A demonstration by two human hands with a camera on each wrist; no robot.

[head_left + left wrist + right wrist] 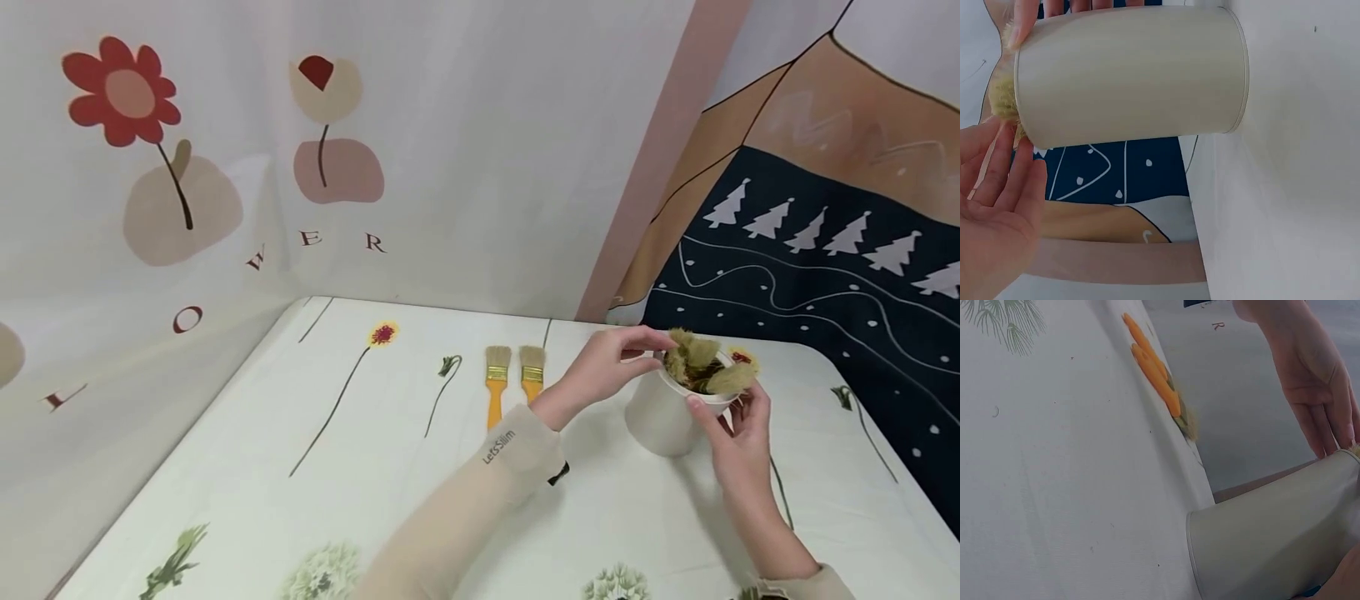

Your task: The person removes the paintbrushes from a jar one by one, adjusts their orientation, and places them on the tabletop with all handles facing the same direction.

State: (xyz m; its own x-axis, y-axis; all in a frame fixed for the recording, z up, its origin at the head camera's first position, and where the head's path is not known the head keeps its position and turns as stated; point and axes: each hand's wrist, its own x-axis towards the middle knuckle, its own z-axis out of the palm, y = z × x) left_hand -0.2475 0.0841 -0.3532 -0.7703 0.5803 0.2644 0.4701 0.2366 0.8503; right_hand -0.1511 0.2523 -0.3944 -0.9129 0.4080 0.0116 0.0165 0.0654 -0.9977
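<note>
A cream cylindrical pot (663, 417) stands upright on the table, with fuzzy yellow-green plant pieces (701, 354) at its mouth. My left hand (611, 362) reaches to the left side of the rim, its fairly straight fingers touching the fuzzy material; the left wrist view shows these fingertips by the tuft (1004, 99). On the right, my right hand (750, 450) holds the pot near its top, thumb at the front of the rim and fingers partly hidden behind it. The pot (1272, 537) hides most of the plant pieces in the right wrist view.
Two brushes with orange handles (494, 400) lie left of the pot, partly behind the left forearm; the right wrist view shows their handles (1159, 381). The white tablecloth (247, 400) has printed flowers. Patterned curtains (465, 167) hang behind the table and at the right.
</note>
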